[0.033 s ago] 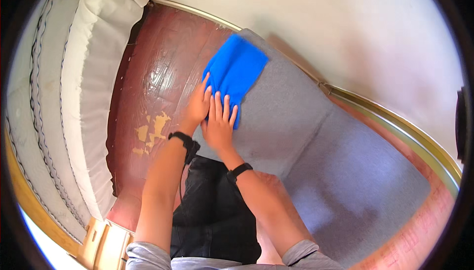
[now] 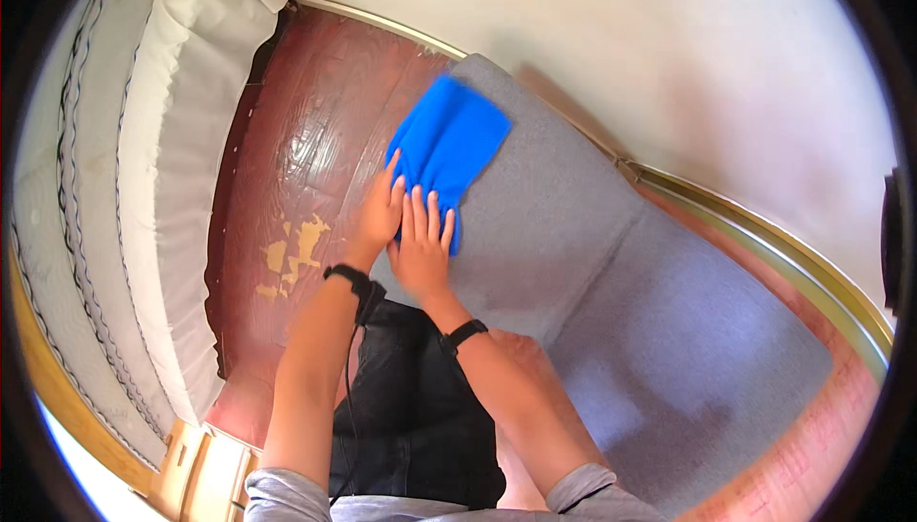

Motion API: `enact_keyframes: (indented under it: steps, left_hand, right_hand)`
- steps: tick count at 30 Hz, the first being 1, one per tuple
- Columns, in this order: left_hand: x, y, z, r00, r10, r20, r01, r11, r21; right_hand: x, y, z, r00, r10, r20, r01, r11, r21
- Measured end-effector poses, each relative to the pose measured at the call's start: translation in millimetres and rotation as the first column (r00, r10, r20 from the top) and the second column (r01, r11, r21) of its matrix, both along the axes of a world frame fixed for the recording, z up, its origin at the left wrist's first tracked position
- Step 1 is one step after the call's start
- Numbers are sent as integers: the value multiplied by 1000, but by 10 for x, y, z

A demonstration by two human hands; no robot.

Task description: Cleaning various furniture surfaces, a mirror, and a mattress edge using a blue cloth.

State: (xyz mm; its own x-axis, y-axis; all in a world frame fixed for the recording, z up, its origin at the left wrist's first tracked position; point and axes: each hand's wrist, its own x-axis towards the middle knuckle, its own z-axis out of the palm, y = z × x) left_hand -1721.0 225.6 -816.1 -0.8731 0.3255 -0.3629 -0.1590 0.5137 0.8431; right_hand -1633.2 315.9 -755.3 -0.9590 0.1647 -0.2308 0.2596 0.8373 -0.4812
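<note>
A blue cloth (image 2: 449, 130) lies partly over the left edge of a grey padded mat (image 2: 544, 188) and partly over the dark red wooden surface beside it. My left hand (image 2: 377, 216) touches the cloth's near left edge with its fingers stretched forward; the thumb is hard to make out. Flat on the cloth's near end rests my right hand (image 2: 420, 250), fingers straight and slightly apart. Both hands are side by side, almost touching. Small wrinkles run through the cloth by the fingertips.
On the left, a white mattress-like piece (image 2: 124, 197) with dark-edged seams borders the red wooden surface (image 2: 306, 111), which has peeled yellowish patches. A pale wall (image 2: 726, 83) rises beyond the mat. A thin black cord (image 2: 349, 398) hangs from my left wristband.
The blue cloth and both hands have shifted slightly toward me and to the left. The mat has not moved.
</note>
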Motion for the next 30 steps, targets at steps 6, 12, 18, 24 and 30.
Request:
enact_keyframes:
  steps: [6,12,18,24,30]
  left_hand:
    - [1080,-537,177,998,52,38,-47,993,-112]
    - [1171,-135,390,913,-356,-197,152,748,-646]
    - [1252,1000,459,793,-526,-309,313,785,-534]
    - [1613,1649,593,628,-722,-291,615,690,-382]
    - [1740,814,477,718,-620,-316,505,777,-377]
  right_hand:
    - [920,-49,17,975,220,-25,-221,975,-18]
    - [1144,450,58,986,158,-52,-156,987,44]
    - [1497,1194,-43,991,-129,-24,132,970,207]
    - [2137,1293,50,861,-508,23,471,813,342]
    - [2117,790,-54,779,-593,203,560,804,197]
